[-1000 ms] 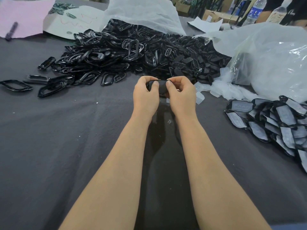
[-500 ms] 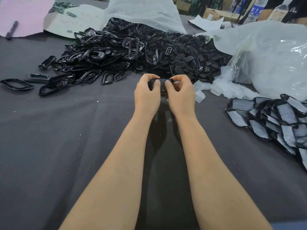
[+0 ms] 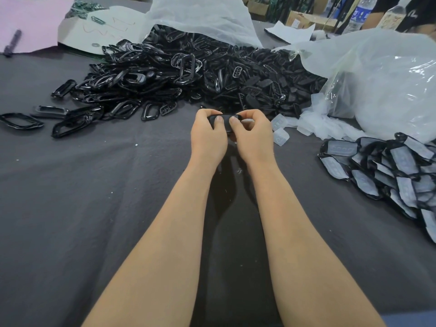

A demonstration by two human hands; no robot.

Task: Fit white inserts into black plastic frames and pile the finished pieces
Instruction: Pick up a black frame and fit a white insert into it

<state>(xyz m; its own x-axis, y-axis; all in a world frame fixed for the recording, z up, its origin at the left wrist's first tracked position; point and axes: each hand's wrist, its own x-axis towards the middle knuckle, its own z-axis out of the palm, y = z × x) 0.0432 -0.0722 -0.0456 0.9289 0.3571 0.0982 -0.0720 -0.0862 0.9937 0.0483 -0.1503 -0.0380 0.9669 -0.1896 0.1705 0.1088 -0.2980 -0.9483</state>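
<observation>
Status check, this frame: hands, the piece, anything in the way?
Left hand and right hand grip one black frame, thumbs on top. Fit hidden by fingers. Finished pile to the right, apart; nothing between.

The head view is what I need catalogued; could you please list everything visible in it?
black plastic frame: one, black, between both hands
empty frames heap: many, black, far centre and left
white inserts: several, translucent white, right of the hands
finished pieces: a pile, black-and-white, right edge
plastic bags: two, whitish clear, behind the heaps
pink sheet: one, pink, far left
marker: one, dark, on the pink sheet
white card: one, white, beside pink sheet
water bottle: one, clear, blue label, far right
tablecloth: one, grey, underneath
left hand: one, grips the frame
right hand: one, grips the frame
</observation>
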